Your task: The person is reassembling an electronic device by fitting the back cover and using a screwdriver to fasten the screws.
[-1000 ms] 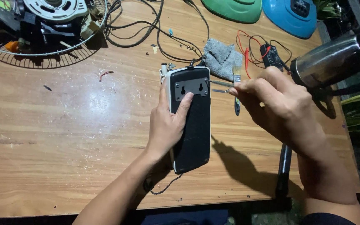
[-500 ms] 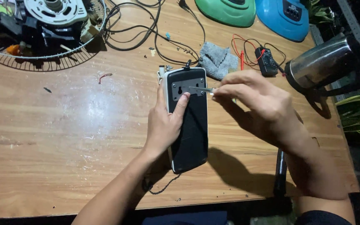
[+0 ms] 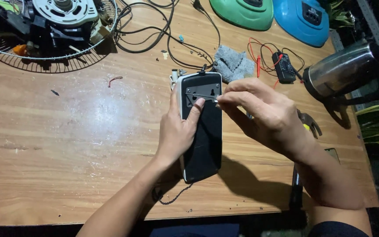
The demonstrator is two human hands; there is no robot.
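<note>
Black device casing (image 3: 202, 136) lies on the wooden table (image 3: 66, 145), clasped by the left hand (image 3: 176, 129). Right hand (image 3: 264, 116) pinches a thin metal tool (image 3: 207, 97) against the casing's grey bracket (image 3: 203, 93), just above the left fingertips.

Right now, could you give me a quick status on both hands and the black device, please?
Left hand steadies black device on wooden table. Right hand pinches thin metal tool against its grey plate. Nothing obstructing.

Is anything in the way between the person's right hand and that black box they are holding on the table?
Nothing visible. The right hand pinches a thin metal tool whose shaft lies on the grey plate near the top of the black box. The left hand grips the box's left side, clear of the tool.
</note>
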